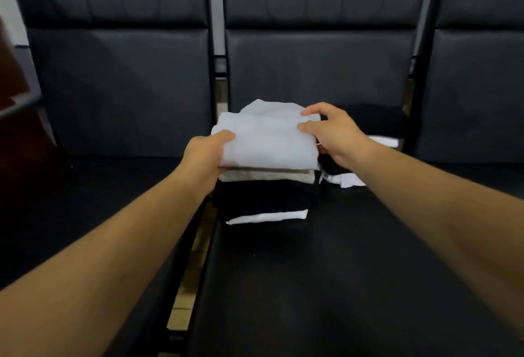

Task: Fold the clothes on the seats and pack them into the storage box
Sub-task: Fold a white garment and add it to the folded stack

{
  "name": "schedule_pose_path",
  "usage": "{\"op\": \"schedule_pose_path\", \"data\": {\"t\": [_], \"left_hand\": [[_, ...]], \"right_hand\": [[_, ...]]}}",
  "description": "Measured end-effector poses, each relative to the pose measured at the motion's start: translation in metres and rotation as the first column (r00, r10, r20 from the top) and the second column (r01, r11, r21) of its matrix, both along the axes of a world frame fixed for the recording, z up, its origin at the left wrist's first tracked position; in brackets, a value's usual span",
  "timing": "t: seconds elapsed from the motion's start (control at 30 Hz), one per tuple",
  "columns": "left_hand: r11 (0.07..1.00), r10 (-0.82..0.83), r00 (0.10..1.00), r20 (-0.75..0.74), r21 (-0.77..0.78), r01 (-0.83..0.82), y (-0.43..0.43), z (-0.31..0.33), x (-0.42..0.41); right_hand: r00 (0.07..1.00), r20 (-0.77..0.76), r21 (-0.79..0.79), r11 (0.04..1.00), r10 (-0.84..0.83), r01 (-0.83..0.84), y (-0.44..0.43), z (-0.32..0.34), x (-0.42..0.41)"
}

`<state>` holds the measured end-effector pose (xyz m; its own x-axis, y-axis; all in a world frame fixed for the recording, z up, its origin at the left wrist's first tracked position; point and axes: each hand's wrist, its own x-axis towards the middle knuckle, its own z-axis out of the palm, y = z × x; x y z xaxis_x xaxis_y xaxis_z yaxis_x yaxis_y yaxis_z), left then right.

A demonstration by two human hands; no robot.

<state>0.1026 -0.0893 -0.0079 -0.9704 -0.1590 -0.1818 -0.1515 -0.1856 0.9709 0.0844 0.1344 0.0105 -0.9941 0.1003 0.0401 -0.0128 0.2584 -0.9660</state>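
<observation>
Left hand [202,158] and right hand [333,134] gripping opposite short edges of soft white folded rectangular cloth garment [266,142], digits curled over top face. Directly beneath grip: flat stack of folded beige, black and white cloths [263,198] on smooth black padded seat [340,257]. Just beside right hand: rumpled black-and-white cloth [348,180].

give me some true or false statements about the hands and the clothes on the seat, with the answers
1. The left hand and the right hand both grip the folded white garment. True.
2. A stack of folded clothes lies under the white garment. True.
3. The stack lies on the floor. False: it lies on a black seat.
4. Every piece in the stack is white. False: a black garment lies in it.
</observation>
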Motion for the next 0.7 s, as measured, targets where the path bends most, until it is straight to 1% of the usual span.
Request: {"op": "schedule_pose_path", "data": {"t": [0.07, 0.1, 0.2, 0.3, 0.37, 0.43, 0.47, 0.5, 0.53, 0.57, 0.6, 0.63, 0.67, 0.7], "left_hand": [[0.984, 0.003, 1.0, 0.03, -0.176, 0.003, -0.002, -0.017, -0.014], [0.975, 0.009, 0.999, 0.038, -0.222, 0.0, -0.003, -0.03, -0.025], [0.958, 0.029, 0.999, 0.031, -0.285, -0.019, -0.006, -0.048, -0.031], [0.94, 0.025, 0.999, 0.031, -0.34, -0.013, -0.005, -0.047, -0.027], [0.915, 0.019, 0.996, 0.085, -0.403, 0.017, -0.002, -0.041, -0.026], [0.89, 0.033, 0.988, 0.152, -0.454, 0.04, -0.001, -0.032, -0.029], [0.873, 0.055, 0.984, 0.17, -0.486, 0.035, -0.001, -0.031, -0.029], [0.861, 0.105, 0.97, 0.22, -0.508, 0.022, -0.004, -0.028, -0.028], [0.851, 0.149, 0.949, 0.278, -0.525, 0.02, -0.002, -0.032, -0.025], [0.846, 0.214, 0.904, 0.37, -0.532, 0.017, 0.0, -0.035, -0.022], [0.859, 0.275, 0.832, 0.483, -0.512, 0.014, 0.0, -0.034, -0.019], [0.89, 0.3, 0.758, 0.58, -0.455, -0.004, 0.005, -0.033, -0.014], [0.937, 0.287, 0.699, 0.655, -0.343, -0.063, 0.011, -0.029, -0.01], [0.966, 0.256, 0.655, 0.71, -0.205, -0.155, 0.014, -0.023, -0.008]], "right_hand": [[1.0, 0.003, 0.164, 0.986, 0.014, -0.014, 0.001, -0.015, -0.018], [0.999, 0.01, 0.225, 0.974, 0.03, -0.032, 0.001, -0.029, -0.034], [0.992, 0.051, 0.307, 0.944, 0.111, -0.122, 0.005, -0.052, -0.056], [0.972, 0.115, 0.414, 0.88, 0.205, -0.235, 0.004, -0.045, -0.072], [0.932, 0.194, 0.486, 0.796, 0.305, -0.362, -0.003, -0.03, -0.081], [0.851, 0.344, 0.585, 0.618, 0.397, -0.525, -0.014, -0.009, -0.093], [0.811, 0.407, 0.616, 0.53, 0.419, -0.583, -0.02, -0.004, -0.097], [0.773, 0.466, 0.617, 0.468, 0.432, -0.633, -0.027, 0.003, -0.104], [0.753, 0.491, 0.628, 0.42, 0.438, -0.655, -0.031, 0.0, -0.108], [0.729, 0.52, 0.631, 0.375, 0.444, -0.679, -0.036, 0.001, -0.112], [0.695, 0.555, 0.617, 0.335, 0.457, -0.712, -0.042, 0.003, -0.117], [0.667, 0.575, 0.608, 0.297, 0.474, -0.736, -0.045, 0.002, -0.117], [0.638, 0.603, 0.597, 0.26, 0.479, -0.759, -0.047, 0.0, -0.12], [0.614, 0.631, 0.587, 0.226, 0.473, -0.777, -0.049, 0.004, -0.123]]}}
